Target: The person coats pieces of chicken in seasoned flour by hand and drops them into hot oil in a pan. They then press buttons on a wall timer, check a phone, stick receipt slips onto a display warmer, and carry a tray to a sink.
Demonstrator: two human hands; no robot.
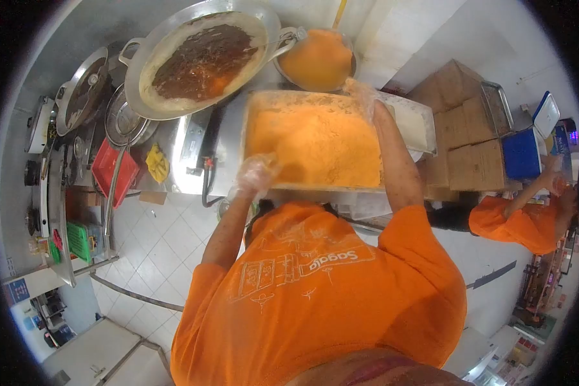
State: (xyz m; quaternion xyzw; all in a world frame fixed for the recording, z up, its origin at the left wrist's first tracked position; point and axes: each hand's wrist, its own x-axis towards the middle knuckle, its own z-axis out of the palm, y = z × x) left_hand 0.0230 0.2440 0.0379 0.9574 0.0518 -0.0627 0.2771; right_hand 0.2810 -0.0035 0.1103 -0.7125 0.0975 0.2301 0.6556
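Observation:
In a clear plastic glove, my left hand (pixel 257 175) is at the near left corner of a shallow pale tray (pixel 246 125). Orange powder (pixel 321 141) fills most of the tray. The left fingers are bent inward and blurred, with orange on them; whether they hold anything is hidden. My right hand (pixel 365 98), also gloved, is over the tray's far edge, close to a metal bowl (pixel 356 69) of orange mixture (pixel 318 58). Its fingertips are coated orange and smeared, so their grip does not show.
A large wok (pixel 132 87) of dark bubbling oil (pixel 202 55) stands at the back left, with a ladle handle (pixel 286 45) over its rim. White powder (pixel 410 125) lies right of the orange. A strainer (pixel 123 116), red basket (pixel 116 168) and cardboard boxes (pixel 473 138) flank the counter. A co-worker (pixel 518 219) is at right.

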